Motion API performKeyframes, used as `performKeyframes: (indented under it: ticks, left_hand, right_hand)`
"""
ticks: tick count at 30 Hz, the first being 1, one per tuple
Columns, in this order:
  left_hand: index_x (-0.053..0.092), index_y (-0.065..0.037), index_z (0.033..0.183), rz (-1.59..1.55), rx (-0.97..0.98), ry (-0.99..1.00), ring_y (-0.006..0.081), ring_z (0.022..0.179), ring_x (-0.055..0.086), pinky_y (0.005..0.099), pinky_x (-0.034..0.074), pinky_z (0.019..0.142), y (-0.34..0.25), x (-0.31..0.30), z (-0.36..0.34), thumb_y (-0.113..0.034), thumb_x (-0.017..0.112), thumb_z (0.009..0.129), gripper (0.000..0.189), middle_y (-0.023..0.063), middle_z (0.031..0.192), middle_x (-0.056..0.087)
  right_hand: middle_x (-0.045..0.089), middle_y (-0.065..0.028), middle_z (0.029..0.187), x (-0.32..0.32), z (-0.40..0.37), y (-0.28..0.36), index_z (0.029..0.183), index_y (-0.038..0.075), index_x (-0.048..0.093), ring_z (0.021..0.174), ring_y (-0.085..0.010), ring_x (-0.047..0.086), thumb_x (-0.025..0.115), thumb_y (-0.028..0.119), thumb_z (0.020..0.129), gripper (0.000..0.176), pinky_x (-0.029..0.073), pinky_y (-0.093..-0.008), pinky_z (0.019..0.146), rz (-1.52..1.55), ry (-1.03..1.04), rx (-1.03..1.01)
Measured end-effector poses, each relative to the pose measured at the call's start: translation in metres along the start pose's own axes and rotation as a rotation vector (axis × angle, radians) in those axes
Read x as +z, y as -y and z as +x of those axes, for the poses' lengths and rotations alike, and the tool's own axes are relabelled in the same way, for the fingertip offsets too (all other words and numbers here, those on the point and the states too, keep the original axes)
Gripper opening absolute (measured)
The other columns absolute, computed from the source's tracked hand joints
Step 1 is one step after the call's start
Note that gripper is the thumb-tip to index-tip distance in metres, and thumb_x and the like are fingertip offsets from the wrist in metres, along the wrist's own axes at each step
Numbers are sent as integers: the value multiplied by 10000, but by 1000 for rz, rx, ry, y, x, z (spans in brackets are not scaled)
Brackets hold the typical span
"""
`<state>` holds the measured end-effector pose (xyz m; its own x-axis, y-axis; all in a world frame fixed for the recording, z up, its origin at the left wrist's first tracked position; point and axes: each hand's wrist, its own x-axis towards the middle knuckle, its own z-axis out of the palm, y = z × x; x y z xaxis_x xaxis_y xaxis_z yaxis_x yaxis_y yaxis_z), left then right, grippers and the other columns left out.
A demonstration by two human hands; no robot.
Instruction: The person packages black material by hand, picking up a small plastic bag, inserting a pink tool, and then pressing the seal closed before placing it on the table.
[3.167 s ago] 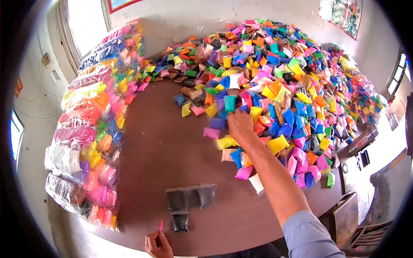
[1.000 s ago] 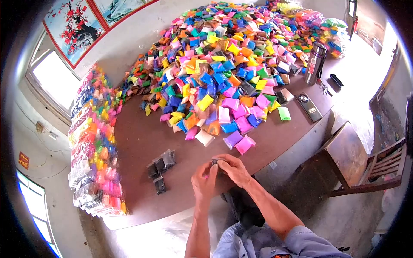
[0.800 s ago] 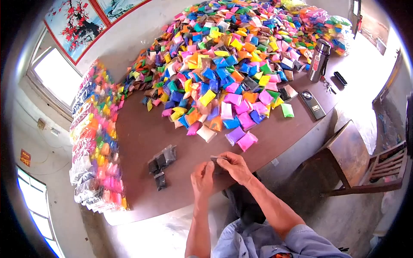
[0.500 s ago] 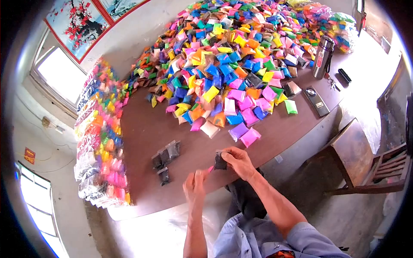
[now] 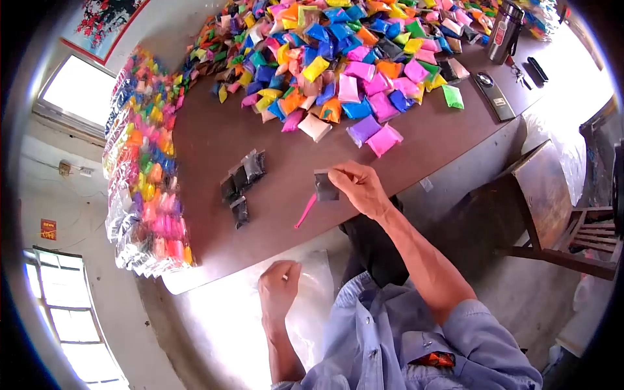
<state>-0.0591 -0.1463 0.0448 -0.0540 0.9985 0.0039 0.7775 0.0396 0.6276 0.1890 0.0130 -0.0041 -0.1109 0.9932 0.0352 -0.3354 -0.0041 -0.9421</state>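
My right hand (image 5: 361,187) pinches the upper right corner of a small clear packet with black filling (image 5: 326,186), held over the table's front edge. A thin pink stick (image 5: 305,211) slants down from the packet's left edge, with a small knob at its lower end. Lower and to the left, my left hand (image 5: 279,286) is closed with its fingers curled, apart from the packet; I cannot tell whether anything is in it. Several more black packets (image 5: 242,175) lie grouped on the brown table, left of my right hand.
A big heap of colourful packets (image 5: 344,91) covers the table's (image 5: 195,143) back. Bagged packets (image 5: 146,175) are stacked along its left end. A thermos (image 5: 506,32), a dark flat device (image 5: 494,96) and keys (image 5: 519,75) lie right. A wooden chair (image 5: 552,195) stands beyond the right edge.
My left hand has moved down and left, away from the pink stick and the packet. My right hand still holds the black packet. The view has tilted downward.
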Motion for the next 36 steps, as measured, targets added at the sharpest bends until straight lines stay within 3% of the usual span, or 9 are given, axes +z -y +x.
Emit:
performKeyframes:
  ticks: [5, 9, 14, 17, 21, 24, 30, 32, 36]
  left_hand:
    - [742, -16, 1156, -58, 28, -13, 200, 837, 738, 312, 581, 693, -25, -8, 18, -70, 772, 904, 259, 127, 1044, 773]
    - [743, -20, 1169, -196, -84, -36, 144, 903, 716, 289, 570, 775, -32, 0, 49, -125, 782, 942, 254, 99, 1050, 754]
    - [733, 20, 1153, -454, 80, -153, 118, 919, 684, 271, 544, 811, -56, 42, 96, -193, 746, 996, 265, 56, 1033, 742]
    - [740, 16, 1102, -526, -57, -99, 95, 870, 612, 269, 515, 769, -75, 52, 108, -216, 738, 1003, 252, 32, 998, 713]
    - [754, -17, 1035, -349, 10, -242, 99, 792, 584, 278, 496, 715, -68, 59, 105, -200, 759, 968, 195, 22, 879, 699]
    - [729, -14, 953, -365, -26, -246, 126, 809, 582, 323, 502, 738, -42, 63, 112, -176, 744, 949, 162, 31, 874, 672]
    - [663, 27, 1025, -525, 13, -138, 153, 866, 579, 346, 495, 779, -73, 60, 108, -287, 666, 1029, 314, 67, 920, 649]
    - [649, 22, 1001, -517, 9, -134, 138, 836, 565, 322, 486, 756, -79, 62, 110, -271, 651, 1039, 295, 62, 914, 645]
    - [751, 44, 1113, -391, 85, -166, 262, 920, 700, 413, 566, 780, -54, 66, 118, -275, 715, 1023, 333, 168, 1056, 774]
  right_hand:
    - [707, 21, 935, 0, -2, 8, 1075, 1, 755, 824, -44, 615, 733, 146, 1004, 163, 511, -238, 720, -38, -24, 34]
    - [713, 38, 921, 1, -3, 6, 1038, 21, 761, 843, -38, 625, 752, 103, 986, 98, 518, -226, 749, -17, 44, 19]
    - [723, 34, 916, -2, -5, 2, 1020, 10, 761, 851, -50, 647, 753, 88, 984, 87, 535, -226, 774, -50, 50, 11]
    - [740, 27, 930, -2, -6, 6, 1013, 9, 775, 860, -47, 649, 743, 93, 984, 94, 552, -250, 781, -75, 70, 62]
    - [785, -105, 996, 5, -10, 6, 1078, 79, 796, 909, -163, 743, 736, 284, 969, 240, 590, -342, 830, -519, 49, -89]
    - [738, -164, 979, 5, -9, -1, 1025, 25, 742, 915, -286, 728, 692, 266, 995, 248, 567, -418, 810, -423, 100, -251]
    - [665, -66, 891, 2, -2, -12, 1011, -24, 689, 853, -125, 587, 666, 171, 1024, 197, 511, -341, 777, -176, 133, -176]
    - [656, -69, 890, 1, -1, -12, 1016, -23, 682, 842, -129, 582, 657, 182, 1029, 207, 507, -349, 766, -190, 136, -172]
    - [627, -89, 875, 3, -4, -2, 1023, -23, 656, 792, -161, 565, 636, 216, 1042, 240, 486, -371, 720, -288, 134, -206]
